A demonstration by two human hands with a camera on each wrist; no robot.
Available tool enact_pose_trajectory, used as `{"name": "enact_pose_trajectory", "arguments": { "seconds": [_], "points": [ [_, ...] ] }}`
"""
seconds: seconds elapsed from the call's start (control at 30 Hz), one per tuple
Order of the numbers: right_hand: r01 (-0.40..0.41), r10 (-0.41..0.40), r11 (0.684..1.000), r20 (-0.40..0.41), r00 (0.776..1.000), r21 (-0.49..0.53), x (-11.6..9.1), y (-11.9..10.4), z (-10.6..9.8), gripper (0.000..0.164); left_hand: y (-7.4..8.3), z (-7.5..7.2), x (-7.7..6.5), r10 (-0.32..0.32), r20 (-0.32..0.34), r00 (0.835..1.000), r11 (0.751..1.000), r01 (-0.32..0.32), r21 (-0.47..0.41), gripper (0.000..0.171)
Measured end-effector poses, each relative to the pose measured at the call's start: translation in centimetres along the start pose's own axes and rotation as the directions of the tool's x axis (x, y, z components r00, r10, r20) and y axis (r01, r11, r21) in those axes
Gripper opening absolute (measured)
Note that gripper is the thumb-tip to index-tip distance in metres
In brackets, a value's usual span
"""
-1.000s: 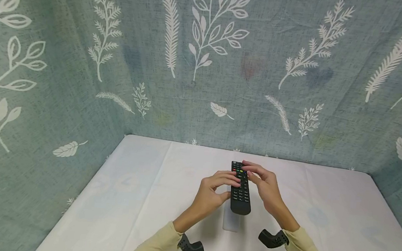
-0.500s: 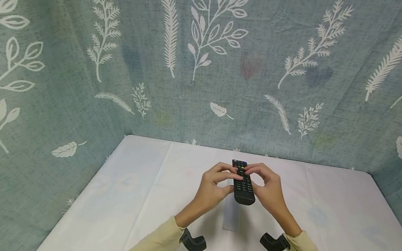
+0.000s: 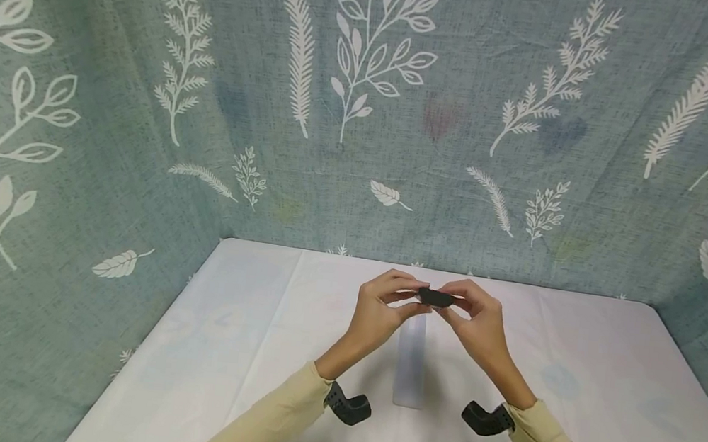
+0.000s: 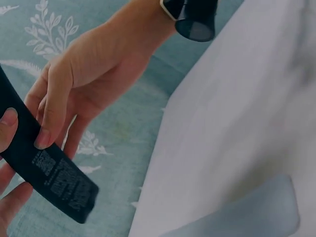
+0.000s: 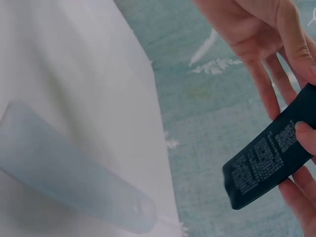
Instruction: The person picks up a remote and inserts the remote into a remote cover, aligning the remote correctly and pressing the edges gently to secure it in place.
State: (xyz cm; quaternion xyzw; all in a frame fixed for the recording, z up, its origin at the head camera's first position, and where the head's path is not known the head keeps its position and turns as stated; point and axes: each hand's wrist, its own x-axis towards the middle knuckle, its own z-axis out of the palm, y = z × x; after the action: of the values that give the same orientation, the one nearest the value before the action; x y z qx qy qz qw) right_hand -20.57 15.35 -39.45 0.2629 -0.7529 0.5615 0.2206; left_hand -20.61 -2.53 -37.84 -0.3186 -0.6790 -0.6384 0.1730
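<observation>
Both hands hold a black remote control [image 3: 435,298] above the table, seen almost end-on in the head view. My left hand [image 3: 379,310] pinches its left side between thumb and fingers. On the opposite side, my right hand [image 3: 480,324] grips it likewise. In the left wrist view, the back of the remote [image 4: 61,185] faces the camera, with small printed text and thumbs laid on it. The right wrist view gives the same printed back. Its button face is hidden. Below the hands, a long pale bluish, translucent-looking piece [image 3: 410,369] with rounded corners lies on the table.
The table [image 3: 287,385] has a white cover. Grey-green cloth [image 3: 330,197] printed with white leaves hangs behind it and at the sides. Each wrist carries a black camera mount, the left mount [image 3: 349,405] and the right mount [image 3: 487,419].
Both hands have lifted the remote control and tipped it from showing its buttons to nearly end-on. My right hand has shifted from its top end to its right side. The pale piece has stayed put.
</observation>
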Motion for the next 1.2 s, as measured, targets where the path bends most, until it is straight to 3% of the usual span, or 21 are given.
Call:
{"name": "enact_pose_trajectory", "arguments": {
  "seconds": [0.23,0.43,0.7,1.2],
  "points": [
    [-0.081,0.080,0.996,-0.052,0.995,-0.032,0.6,-0.4,0.3,0.026,-0.4,-0.1,1.0,-0.075,-0.053,0.996,0.996,0.077,0.047,0.028],
    [-0.112,0.108,0.991,-0.063,0.992,-0.077,1.0,-0.5,0.2,0.025,-0.8,-0.1,1.6,-0.111,-0.047,0.993,0.990,0.115,0.085,0.029],
    [-0.130,0.123,0.986,-0.073,0.990,-0.102,1.2,-0.4,0.4,0.025,-4.6,-0.1,1.7,-0.118,-0.053,0.992,0.988,0.123,0.097,0.033],
    [-0.143,0.137,0.988,-0.101,0.985,-0.054,1.4,1.0,0.4,0.028,-6.7,0.0,2.6,-0.190,-0.032,0.981,0.976,0.192,0.107,0.039]
  ]
}}
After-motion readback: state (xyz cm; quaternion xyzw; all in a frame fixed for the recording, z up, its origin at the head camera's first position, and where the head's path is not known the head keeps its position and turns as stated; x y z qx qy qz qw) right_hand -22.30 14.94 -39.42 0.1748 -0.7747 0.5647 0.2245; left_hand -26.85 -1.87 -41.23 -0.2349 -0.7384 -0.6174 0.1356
